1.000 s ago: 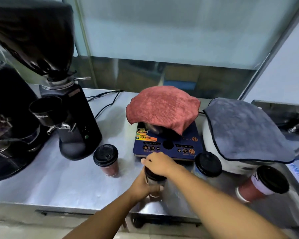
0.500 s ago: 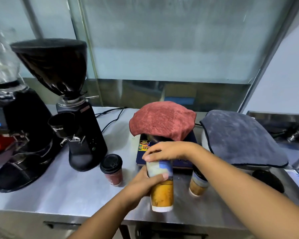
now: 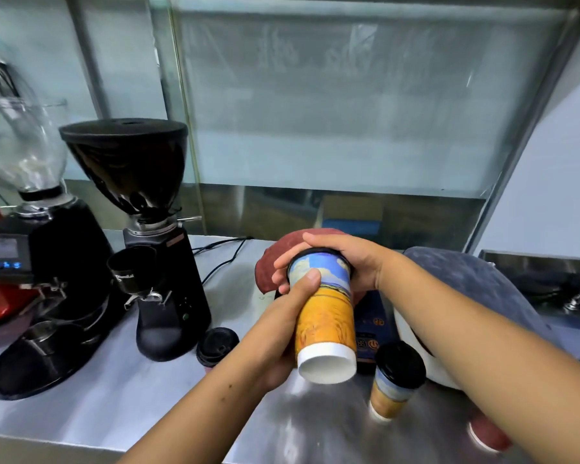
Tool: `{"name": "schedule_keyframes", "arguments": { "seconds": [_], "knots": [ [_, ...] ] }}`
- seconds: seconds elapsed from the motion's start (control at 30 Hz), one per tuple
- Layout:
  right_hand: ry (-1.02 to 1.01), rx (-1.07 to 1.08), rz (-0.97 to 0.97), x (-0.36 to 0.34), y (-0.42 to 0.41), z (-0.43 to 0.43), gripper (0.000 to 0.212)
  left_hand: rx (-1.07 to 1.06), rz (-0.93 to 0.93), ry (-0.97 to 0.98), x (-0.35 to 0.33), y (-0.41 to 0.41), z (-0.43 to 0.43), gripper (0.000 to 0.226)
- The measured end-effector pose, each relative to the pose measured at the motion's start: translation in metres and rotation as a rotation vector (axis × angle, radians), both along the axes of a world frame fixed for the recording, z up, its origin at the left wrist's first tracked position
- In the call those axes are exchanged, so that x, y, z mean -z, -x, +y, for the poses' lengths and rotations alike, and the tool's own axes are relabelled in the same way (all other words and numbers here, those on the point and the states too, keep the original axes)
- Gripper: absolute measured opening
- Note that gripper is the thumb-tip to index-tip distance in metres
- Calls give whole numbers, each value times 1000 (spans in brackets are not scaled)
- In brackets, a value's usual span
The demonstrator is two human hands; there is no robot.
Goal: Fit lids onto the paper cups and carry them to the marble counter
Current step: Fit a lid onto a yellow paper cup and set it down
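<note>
Both hands hold the tall cup point(image 3: 325, 316) up off the bench point(image 3: 114, 406). The left hand point(image 3: 282, 333) wraps its side. The right hand point(image 3: 345, 259) closes over the lid on top. The cup leans, top away, bottom toward the person. Another lidded cup point(image 3: 395, 383) stands just right, below the grip.

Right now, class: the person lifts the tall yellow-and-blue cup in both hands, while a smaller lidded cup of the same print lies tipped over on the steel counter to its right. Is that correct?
Not quite. The head view shows the smaller lidded cup standing upright on the steel counter, not tipped over. The rest holds: left hand and right hand lift the tall yellow-and-blue cup.
</note>
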State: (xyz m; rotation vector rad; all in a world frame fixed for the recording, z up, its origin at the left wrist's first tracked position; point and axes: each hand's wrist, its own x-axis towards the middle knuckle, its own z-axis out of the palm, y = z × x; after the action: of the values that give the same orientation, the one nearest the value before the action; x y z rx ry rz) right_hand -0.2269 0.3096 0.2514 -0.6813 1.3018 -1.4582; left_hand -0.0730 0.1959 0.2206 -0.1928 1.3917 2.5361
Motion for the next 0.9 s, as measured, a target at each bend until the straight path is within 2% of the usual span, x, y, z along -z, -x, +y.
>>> {"name": "schedule_keyframes", "arguments": {
  "seconds": [0.13,0.37,0.47,0.63,0.77,0.83,0.9],
  "knots": [
    [15,-1,-85,-4,-1,-1,51,-7,-40,-25,-9,1,1,75],
    [1,34,-106,-1,-2,1,50,-5,-71,-54,-7,5,6,84],
    [55,31,-115,-2,-1,3,53,-1,-56,-60,-7,7,6,79],
    [202,45,-180,11,3,7,64,29,-35,-214,-11,11,6,58],
    [308,71,-137,19,3,6,64,20,-22,-274,-8,16,10,53],
    [292,94,-141,18,4,6,62,11,-23,-300,-8,16,14,46],
    [217,134,-149,15,4,8,65,4,-54,-319,-9,16,18,52]
  ]
}}
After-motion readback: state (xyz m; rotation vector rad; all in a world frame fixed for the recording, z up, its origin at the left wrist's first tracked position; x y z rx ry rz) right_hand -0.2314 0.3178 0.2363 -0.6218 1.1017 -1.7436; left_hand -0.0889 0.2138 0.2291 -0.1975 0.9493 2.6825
